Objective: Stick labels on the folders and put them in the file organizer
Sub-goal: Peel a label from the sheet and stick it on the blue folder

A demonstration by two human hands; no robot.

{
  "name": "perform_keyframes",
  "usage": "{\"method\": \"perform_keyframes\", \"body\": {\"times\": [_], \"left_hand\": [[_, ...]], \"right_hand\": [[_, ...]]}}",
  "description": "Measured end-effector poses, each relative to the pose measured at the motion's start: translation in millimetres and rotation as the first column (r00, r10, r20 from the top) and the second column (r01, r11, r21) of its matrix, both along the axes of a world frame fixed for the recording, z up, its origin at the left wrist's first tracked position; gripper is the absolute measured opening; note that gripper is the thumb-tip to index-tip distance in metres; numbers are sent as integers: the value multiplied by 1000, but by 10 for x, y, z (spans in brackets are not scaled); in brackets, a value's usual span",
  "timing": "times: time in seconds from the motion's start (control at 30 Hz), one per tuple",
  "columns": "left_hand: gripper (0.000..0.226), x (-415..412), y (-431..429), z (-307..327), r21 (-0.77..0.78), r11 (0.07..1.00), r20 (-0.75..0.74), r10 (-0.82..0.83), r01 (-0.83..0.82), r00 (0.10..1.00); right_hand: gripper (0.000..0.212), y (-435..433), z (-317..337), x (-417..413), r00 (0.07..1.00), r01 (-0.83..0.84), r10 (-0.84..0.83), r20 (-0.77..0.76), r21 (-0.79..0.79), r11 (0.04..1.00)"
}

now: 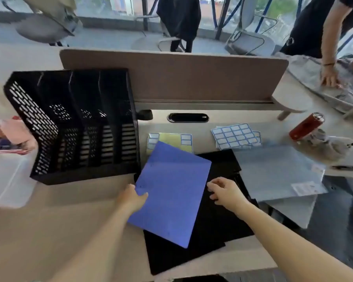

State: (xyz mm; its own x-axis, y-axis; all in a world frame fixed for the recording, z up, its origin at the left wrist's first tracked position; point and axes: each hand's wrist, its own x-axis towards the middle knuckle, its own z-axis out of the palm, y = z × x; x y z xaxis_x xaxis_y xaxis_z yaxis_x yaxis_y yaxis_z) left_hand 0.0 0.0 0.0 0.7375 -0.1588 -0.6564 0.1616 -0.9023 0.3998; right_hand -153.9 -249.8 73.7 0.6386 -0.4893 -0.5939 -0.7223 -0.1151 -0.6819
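Folder first — the flat blue plastic folder [169,194] lies tilted atop black folders [208,226] on the desk, its long axis running toward the black mesh file organizer [73,127] up-left. The left hand [131,199] pinches its left edge; the right hand [224,193] hovers loosely curled, empty, just beside its right edge — label sheets [235,136] lie beyond.

A file organizer [75,127] stands at the left of the frame on the desk [49,220]. To its right, at centre, one folder [169,192] lies tilted on top of other folders [218,220]. Behind it, toward the divider [181,78], lie two label sheets [235,136]. A can [307,126] lies at far right.
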Motion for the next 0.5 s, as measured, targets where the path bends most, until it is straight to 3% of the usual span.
{"method": "perform_keyframes", "body": {"times": [0.1, 0.23, 0.33, 0.43, 0.5], "left_hand": [[55, -13, -98, -14, 16, 999, -14, 35, -35, 999], [33, -173, -216, -51, -51, 986, -248, 143, -160, 958], [42, -298, -251, -16, -122, 941, -370, 252, -316, 894], [44, -330, -303, 77, -181, 889, -426, 315, -421, 848], [40, -336, -321, 182, -238, 861, -388, 340, -450, 857]], "right_hand": [[14, 5, -230, 142, 983, 141, -124, -135, 121, 983], [29, -117, -509, 270, 956, 254, -226, -186, 139, 957], [22, -280, -532, 327, 933, 339, -293, -209, 243, 909], [20, -382, -598, 361, 972, 225, -194, -130, 300, 927], [22, -367, -620, 401, 988, 155, -145, -56, 304, 940]]}}
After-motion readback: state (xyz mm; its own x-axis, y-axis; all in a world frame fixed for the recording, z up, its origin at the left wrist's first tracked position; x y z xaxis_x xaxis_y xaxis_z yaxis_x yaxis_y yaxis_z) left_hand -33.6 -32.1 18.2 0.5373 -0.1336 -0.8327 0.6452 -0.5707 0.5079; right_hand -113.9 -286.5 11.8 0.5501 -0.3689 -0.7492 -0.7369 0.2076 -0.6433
